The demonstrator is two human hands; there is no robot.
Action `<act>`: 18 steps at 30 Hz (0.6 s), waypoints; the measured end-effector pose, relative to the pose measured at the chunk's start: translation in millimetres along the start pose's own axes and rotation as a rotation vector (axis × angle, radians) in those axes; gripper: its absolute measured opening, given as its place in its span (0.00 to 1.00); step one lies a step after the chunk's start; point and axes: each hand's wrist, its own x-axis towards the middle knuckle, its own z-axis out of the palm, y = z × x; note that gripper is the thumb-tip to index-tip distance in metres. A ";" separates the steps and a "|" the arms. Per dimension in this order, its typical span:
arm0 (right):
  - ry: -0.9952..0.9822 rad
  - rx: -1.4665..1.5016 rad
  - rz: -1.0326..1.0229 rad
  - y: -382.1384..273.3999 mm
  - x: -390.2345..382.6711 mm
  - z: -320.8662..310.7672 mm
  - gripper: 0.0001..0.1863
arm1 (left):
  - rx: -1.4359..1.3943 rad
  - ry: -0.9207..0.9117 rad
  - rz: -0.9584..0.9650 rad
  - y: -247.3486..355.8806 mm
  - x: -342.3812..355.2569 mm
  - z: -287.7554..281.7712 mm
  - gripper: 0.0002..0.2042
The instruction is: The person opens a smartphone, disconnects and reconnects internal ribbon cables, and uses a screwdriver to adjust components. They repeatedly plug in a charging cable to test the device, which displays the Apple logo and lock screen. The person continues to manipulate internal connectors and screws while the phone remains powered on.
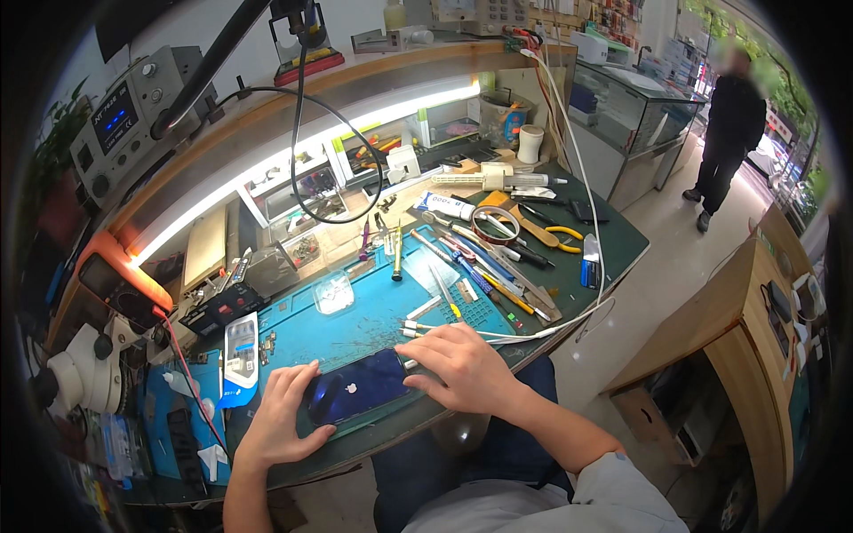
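1 dark phone (pixel 373 384), pale emblem on its bluish face, at the near edge of the blue mat (pixel 298 311). Left hand (pixel 280 422) grasping its left end, right hand (pixel 462 369) its right. Beyond: 1 clear dish (pixel 333 293); yellow-handled pliers (pixel 566 234) farther right. Left, 1 orange multimeter (pixel 123 277). Far right, 1 person (pixel 734 115) standing, dark clothing.

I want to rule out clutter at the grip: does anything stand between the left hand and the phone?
Nothing visible does: the left hand is right at the phone's left end. The right hand is at the opposite end, with the white cables just beyond it.
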 end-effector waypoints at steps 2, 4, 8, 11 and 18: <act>-0.002 -0.015 -0.003 0.0 1.4 0.0 0.18 | -0.007 0.006 -0.008 1.0 -0.7 -1.7 0.46; 0.003 -0.031 0.001 -2.7 0.0 4.4 0.16 | -0.035 0.011 -0.014 -0.4 -5.7 0.9 0.48; -0.010 -0.045 0.066 -0.4 5.3 0.9 0.06 | -0.094 0.006 -0.010 -10.4 -5.0 6.3 0.51; -0.055 -0.011 0.071 7.4 6.1 4.5 0.06 | -0.152 -0.030 -0.044 -11.1 -5.8 3.0 0.53; -0.145 0.071 0.030 12.5 11.8 1.6 0.04 | -0.187 -0.020 -0.025 -13.8 -4.4 1.7 0.51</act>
